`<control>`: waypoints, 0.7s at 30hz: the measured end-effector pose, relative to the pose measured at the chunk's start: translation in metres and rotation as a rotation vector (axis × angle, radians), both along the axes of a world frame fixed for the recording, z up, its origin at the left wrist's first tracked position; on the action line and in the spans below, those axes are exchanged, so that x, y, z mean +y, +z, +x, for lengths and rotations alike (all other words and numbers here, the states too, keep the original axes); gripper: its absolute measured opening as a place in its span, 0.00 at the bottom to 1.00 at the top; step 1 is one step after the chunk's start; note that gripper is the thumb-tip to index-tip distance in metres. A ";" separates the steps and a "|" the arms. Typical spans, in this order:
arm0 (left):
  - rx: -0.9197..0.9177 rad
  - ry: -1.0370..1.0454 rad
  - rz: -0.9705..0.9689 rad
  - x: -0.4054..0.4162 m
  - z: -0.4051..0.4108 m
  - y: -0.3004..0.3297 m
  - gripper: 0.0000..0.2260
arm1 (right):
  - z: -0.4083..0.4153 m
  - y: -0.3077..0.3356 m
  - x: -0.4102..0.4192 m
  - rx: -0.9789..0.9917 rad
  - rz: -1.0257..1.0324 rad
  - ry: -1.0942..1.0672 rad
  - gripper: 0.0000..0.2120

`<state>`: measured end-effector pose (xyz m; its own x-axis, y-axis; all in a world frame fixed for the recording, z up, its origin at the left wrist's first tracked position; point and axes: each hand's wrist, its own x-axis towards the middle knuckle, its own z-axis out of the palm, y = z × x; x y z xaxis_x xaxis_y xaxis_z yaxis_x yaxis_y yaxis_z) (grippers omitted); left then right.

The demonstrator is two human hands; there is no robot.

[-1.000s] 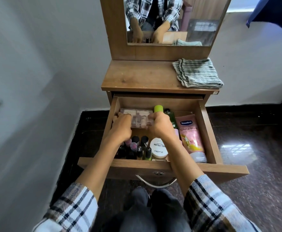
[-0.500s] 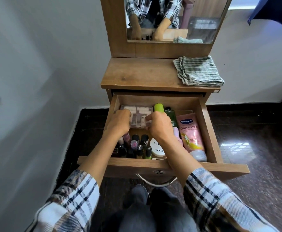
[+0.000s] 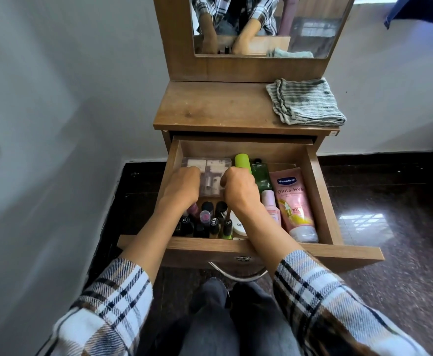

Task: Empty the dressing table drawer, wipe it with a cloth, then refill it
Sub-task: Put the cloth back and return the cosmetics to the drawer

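Reaching down into the open wooden drawer (image 3: 320,199) of the dressing table, both bare forearms are extending out of rolled plaid sleeves, wrists bent and knuckles up. The left hand (image 3: 182,187) is curling its fingers over the 9 o'clock edge of a clear plastic compartment box (image 3: 207,173), and the right hand (image 3: 241,190) is closing on the box's 3 o'clock edge, so the two hands are pinching it between them; the fingertips are lying hidden under the knuckles, so how far they wrap cannot be told. One such box is sitting at the drawer's 11 o'clock corner. At the box's 3 o'clock side one lime-green capped bottle (image 3: 242,163) and one dark green glass bottle (image 3: 260,177) are lying side by side. Toward the drawer's 3 o'clock wall one pink Vaseline tube (image 3: 296,204) is lying lengthwise, with one small pale pink bottle (image 3: 270,205) just beside it. At the drawer's 7 o'clock corner a cluster of nail polish bottles (image 3: 206,222) is standing upright, roughly ten, partly hidden by the left wrist. One white round jar (image 3: 238,224) is peeking out beneath the right wrist. One folded grey-green striped cloth (image 3: 305,102) is resting on the tabletop at its 3 o'clock end.
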<state>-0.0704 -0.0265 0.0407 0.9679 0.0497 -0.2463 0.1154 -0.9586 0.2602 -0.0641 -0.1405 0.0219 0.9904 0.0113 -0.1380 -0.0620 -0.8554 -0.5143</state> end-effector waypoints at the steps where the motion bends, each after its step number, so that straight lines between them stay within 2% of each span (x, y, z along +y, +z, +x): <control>1: 0.020 -0.010 0.020 0.000 0.000 0.000 0.24 | 0.000 0.000 0.000 -0.004 -0.002 -0.006 0.15; 11: 0.064 -0.049 0.074 0.001 0.000 -0.002 0.25 | 0.000 -0.002 -0.003 -0.029 -0.047 -0.022 0.15; 15: 0.011 -0.009 -0.032 0.002 -0.003 -0.002 0.22 | -0.004 0.006 -0.004 -0.066 -0.045 -0.033 0.14; 19: -0.128 0.014 -0.162 0.001 -0.011 0.007 0.10 | -0.015 0.022 -0.011 -0.141 0.017 -0.028 0.10; 21: -0.165 0.011 -0.202 0.000 -0.021 0.018 0.10 | -0.025 0.032 -0.022 -0.162 0.037 -0.027 0.10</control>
<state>-0.0912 -0.0262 0.0584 0.9955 0.0262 -0.0912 0.0656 -0.8842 0.4624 -0.0887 -0.1625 0.0540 0.9996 -0.0136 0.0236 0.0016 -0.8347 -0.5508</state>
